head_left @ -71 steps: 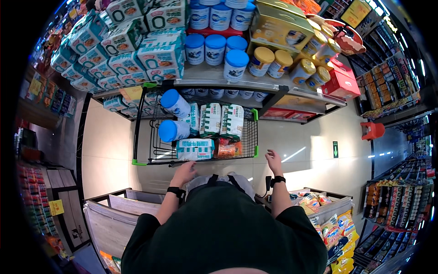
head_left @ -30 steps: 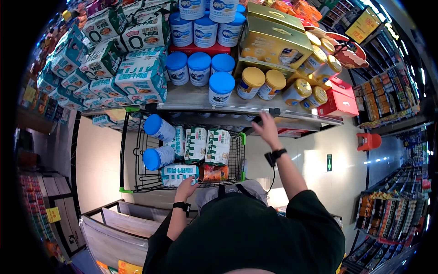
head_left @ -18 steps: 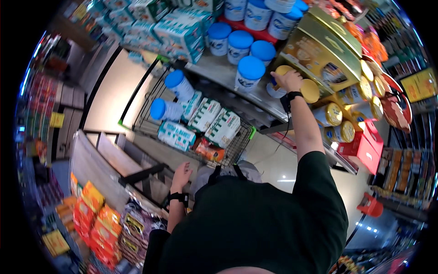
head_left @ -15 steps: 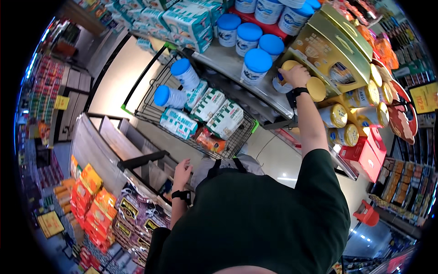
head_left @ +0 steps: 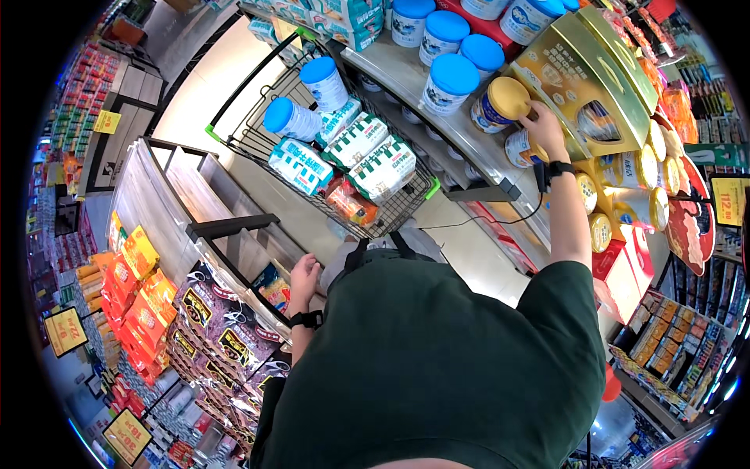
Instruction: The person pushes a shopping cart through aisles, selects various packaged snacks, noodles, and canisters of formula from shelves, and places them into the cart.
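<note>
My right hand [head_left: 545,131] reaches out to the shelf at the right. Its fingertips are at the edge of a can's yellow lid [head_left: 509,97], apart and not wrapped round it. A second yellow-lidded can [head_left: 522,148] stands just below that hand, partly hidden by it. My left hand [head_left: 303,280] hangs beside my hip near the left shelf unit, fingers loosely bent, with nothing seen in it. Ahead of me is a wire shopping cart [head_left: 258,139] holding two blue-lidded cans [head_left: 326,84], several green-and-white packs [head_left: 357,144] and an orange packet [head_left: 349,202].
Blue-lidded cans [head_left: 451,82] stand left of the yellow-lidded ones on the grey shelf [head_left: 391,69]. Gold gift boxes [head_left: 574,70] rise beside my right hand. A low wooden shelf unit [head_left: 187,184] is at the left, with purple bags [head_left: 223,336] hung near my left arm.
My right hand has drawn back from over the yellow lid to its right edge. The left hand's fingers have bent more. The whole view has shifted.
</note>
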`<control>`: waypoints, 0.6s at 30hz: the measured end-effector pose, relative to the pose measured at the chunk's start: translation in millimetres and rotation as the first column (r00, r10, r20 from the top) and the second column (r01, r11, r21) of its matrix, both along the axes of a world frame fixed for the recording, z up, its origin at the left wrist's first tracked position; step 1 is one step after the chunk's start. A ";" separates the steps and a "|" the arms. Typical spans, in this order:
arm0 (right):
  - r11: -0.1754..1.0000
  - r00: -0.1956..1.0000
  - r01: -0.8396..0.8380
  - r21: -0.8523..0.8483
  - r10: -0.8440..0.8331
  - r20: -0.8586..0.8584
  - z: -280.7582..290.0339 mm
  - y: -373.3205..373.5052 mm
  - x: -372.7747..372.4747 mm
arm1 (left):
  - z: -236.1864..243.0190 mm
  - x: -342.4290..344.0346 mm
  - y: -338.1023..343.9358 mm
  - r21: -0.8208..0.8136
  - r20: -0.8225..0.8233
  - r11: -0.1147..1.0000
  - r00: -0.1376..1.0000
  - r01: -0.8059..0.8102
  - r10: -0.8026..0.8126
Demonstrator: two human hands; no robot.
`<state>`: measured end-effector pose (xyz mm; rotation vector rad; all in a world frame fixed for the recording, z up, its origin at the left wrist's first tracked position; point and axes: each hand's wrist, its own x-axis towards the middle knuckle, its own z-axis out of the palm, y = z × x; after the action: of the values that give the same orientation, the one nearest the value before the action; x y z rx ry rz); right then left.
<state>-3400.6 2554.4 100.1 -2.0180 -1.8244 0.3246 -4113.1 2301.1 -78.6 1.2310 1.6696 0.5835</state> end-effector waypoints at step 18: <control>0.965 0.864 0.062 -0.255 0.076 0.498 9.5 -40.9 24.1 | -1.2 1.1 20.5 -0.003 -0.004 0.997 0.997 0.073 -0.073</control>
<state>-3376.6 2513.5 109.5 -2.4579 -2.1906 0.0317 -4112.0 2321.6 -79.8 1.2868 1.6209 0.5344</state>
